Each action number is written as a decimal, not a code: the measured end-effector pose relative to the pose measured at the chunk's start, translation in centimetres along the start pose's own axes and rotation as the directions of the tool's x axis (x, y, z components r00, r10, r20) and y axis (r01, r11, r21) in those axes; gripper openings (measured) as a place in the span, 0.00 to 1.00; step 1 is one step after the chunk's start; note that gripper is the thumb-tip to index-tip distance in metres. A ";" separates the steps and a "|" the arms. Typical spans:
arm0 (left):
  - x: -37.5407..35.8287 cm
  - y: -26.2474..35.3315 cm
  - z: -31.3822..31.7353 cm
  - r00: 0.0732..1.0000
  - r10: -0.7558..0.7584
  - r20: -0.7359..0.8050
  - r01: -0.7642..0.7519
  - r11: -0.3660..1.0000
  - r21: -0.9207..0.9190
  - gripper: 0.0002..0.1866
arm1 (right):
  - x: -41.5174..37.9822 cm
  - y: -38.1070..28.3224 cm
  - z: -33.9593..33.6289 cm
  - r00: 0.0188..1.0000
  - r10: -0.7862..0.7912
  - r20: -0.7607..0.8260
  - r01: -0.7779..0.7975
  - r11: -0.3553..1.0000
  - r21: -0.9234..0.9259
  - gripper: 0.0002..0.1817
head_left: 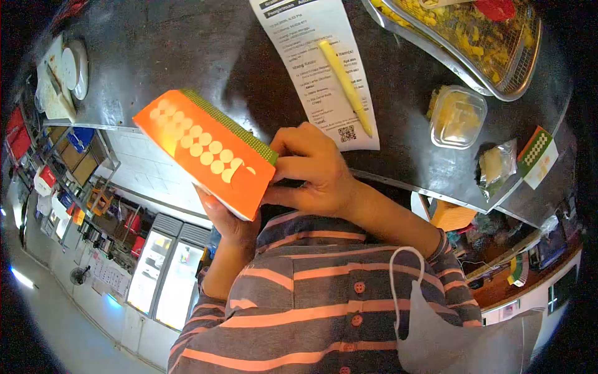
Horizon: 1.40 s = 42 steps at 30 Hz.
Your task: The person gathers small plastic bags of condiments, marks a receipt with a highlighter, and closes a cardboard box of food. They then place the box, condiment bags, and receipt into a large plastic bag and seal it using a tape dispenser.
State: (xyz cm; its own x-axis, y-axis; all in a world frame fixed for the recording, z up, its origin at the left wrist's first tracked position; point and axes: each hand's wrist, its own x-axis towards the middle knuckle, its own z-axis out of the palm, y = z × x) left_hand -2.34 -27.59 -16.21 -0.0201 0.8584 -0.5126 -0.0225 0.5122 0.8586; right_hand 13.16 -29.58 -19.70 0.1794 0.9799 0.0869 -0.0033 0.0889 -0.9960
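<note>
A printed receipt (311, 75) lies on the dark table (212, 43) — its heading includes "Pengiriman", and lower down "4 item(s)" and "Total" can be read above a QR code; most other lines are too small or blurred. A yellow pen (344, 87) rests along it.

The box (202, 149) is held tilted at the near edge of the table, in front of a striped shirt (299, 274). Its broad face is orange with two rows of pale yellow circles and a curved cut near one end; a side is green and finely dotted. No lettering can be made out.

The right hand (314, 168) has its fingers curled closed on the box's end. The left hand (227, 215) supports it from beneath — its fingers are mostly hidden, so how far they close cannot be told.

A clear tub (459, 117) contains yellow food. Beyond it, a metal mesh tray (522, 73) holds yellow pieces. Near the tub lie a small clear packet (497, 165) and a green-and-white card (539, 157).
</note>
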 end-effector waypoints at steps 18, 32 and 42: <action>1.2 9.0 1.3 0.824 -0.124 0.553 0.473 0.688 -0.550 0.35 | 2.5 -7.2 -2.9 0.991 -0.132 0.002 0.132 0.986 -0.098 0.19; -0.1 11.8 2.5 0.777 -0.101 0.621 0.506 0.688 -0.521 0.34 | 3.6 -11.8 -1.0 0.997 -0.072 -0.001 0.072 0.986 0.148 0.07; 0.8 9.3 -0.6 0.547 -0.454 0.704 0.727 0.674 -0.130 0.31 | 2.6 -9.4 -2.1 0.940 -0.329 -0.094 0.320 0.942 -0.097 0.20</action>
State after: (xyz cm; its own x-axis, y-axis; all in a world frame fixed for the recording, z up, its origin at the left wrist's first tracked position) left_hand -3.13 -22.13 -8.66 0.7026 0.2572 -0.6635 -0.1597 0.9656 0.2052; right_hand 15.72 -28.27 -10.17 0.2626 0.8748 0.4071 0.1500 0.3798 -0.9128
